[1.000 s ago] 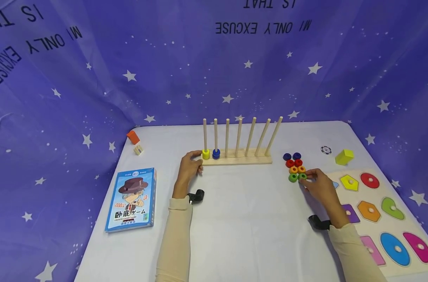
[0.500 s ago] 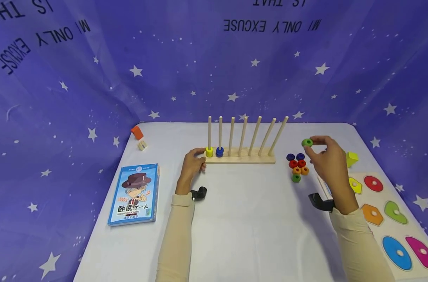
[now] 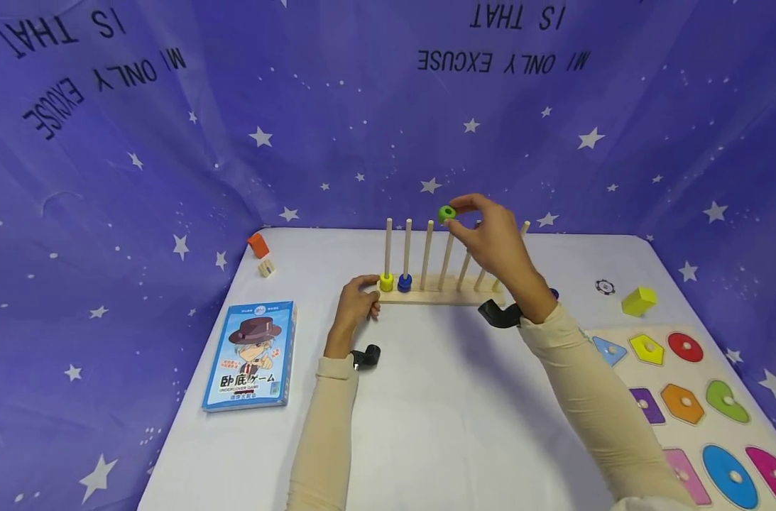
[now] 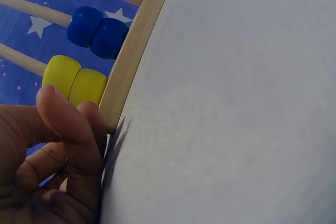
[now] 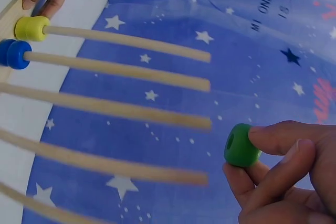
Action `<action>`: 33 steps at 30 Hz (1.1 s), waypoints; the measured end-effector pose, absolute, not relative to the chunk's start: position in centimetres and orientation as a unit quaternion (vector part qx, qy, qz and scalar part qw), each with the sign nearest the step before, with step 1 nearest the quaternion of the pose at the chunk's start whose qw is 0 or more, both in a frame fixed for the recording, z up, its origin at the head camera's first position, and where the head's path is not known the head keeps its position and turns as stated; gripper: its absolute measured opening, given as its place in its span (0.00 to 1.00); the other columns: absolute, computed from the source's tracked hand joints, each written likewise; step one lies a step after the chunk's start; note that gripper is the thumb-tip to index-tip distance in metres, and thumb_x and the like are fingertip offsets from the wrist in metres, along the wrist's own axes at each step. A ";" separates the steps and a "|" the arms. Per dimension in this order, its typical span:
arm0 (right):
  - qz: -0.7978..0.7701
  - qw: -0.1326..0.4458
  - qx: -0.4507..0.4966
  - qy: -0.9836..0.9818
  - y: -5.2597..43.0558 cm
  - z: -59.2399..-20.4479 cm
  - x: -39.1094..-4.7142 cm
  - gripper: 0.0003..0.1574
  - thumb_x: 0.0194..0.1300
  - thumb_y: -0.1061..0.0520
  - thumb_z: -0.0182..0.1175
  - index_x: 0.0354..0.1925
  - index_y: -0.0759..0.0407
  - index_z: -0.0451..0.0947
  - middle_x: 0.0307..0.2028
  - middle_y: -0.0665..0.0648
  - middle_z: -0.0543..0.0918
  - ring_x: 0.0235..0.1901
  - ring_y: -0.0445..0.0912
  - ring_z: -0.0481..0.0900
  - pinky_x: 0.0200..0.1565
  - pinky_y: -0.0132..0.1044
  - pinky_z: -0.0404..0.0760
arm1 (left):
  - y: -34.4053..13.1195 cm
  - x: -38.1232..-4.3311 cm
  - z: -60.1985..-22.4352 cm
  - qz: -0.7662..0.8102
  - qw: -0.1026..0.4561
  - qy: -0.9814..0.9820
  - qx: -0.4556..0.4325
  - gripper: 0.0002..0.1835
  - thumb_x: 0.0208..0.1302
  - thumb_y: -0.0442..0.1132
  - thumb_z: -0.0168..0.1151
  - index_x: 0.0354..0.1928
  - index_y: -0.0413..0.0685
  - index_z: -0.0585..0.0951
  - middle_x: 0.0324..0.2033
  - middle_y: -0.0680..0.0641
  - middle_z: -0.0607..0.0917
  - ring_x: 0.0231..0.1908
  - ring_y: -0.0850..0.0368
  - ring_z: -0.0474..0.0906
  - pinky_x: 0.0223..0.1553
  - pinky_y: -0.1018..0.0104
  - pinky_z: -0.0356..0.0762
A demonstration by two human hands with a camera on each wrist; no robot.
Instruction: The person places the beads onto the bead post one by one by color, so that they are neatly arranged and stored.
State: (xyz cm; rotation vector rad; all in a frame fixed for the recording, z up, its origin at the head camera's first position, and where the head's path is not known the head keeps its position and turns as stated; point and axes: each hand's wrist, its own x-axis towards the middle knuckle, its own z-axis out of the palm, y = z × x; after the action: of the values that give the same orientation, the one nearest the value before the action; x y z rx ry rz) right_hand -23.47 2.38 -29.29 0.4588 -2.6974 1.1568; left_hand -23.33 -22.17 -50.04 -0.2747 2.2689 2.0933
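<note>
A wooden peg rack (image 3: 471, 297) with a row of upright pegs stands toward the back of the white table. On its first peg are yellow beads (image 4: 73, 80), and on the second are blue beads (image 4: 98, 32). My left hand (image 3: 356, 304) holds the rack's left end, its fingers bent at the base beside the yellow beads. My right hand (image 3: 493, 238) pinches a green bead (image 5: 242, 145) between thumb and fingers, up at the height of the peg tops. In the right wrist view the bead's hole faces the peg ends, with a gap between.
A blue game box (image 3: 250, 356) lies at the left, below an orange block (image 3: 258, 245) and a small wooden piece (image 3: 266, 267). To the right are a shape puzzle board (image 3: 624, 376), a yellow block (image 3: 639, 301) and a poker chip (image 3: 605, 287). My right forearm hides most of the loose beads.
My right hand has picked a green bead off the table, lifted it and carried it left to above the rack. My left hand has stayed at the rack's end.
</note>
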 end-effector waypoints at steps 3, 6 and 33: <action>0.372 0.081 0.167 -0.909 0.9 -29.6 -24.0 0.23 0.63 0.49 0.63 0.55 0.52 0.76 0.47 0.50 0.80 0.29 0.46 0.76 0.26 0.39 0.76 | -22.2 -23.1 -49.9 0.674 0.019 0.733 -0.088 0.20 0.61 0.25 0.56 0.56 0.40 0.77 0.39 0.37 0.80 0.15 0.59 0.74 0.14 0.71 0.76; 0.359 0.084 0.169 -0.914 0.4 -30.1 -24.2 0.21 0.63 0.51 0.64 0.54 0.53 0.77 0.46 0.51 0.81 0.29 0.46 0.74 0.27 0.39 0.73 | -21.9 -22.9 -50.0 0.670 0.022 0.737 -0.089 0.20 0.61 0.25 0.56 0.56 0.40 0.77 0.38 0.38 0.80 0.15 0.59 0.74 0.14 0.71 0.76; 0.355 0.102 -0.045 -0.928 17.0 -38.8 -17.6 0.32 0.67 0.39 0.55 0.60 0.57 0.68 0.52 0.61 0.76 0.34 0.51 0.71 0.28 0.34 0.74 | -22.4 -23.3 -50.3 0.666 0.023 0.742 -0.077 0.20 0.63 0.26 0.55 0.57 0.42 0.76 0.42 0.38 0.79 0.16 0.60 0.74 0.16 0.72 0.77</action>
State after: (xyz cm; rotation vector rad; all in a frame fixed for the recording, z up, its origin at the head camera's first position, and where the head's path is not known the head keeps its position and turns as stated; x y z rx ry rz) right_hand -17.62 17.01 -38.77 -0.1336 -2.7404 1.0491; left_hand -23.32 -22.36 -50.30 -0.2373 2.2978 2.0606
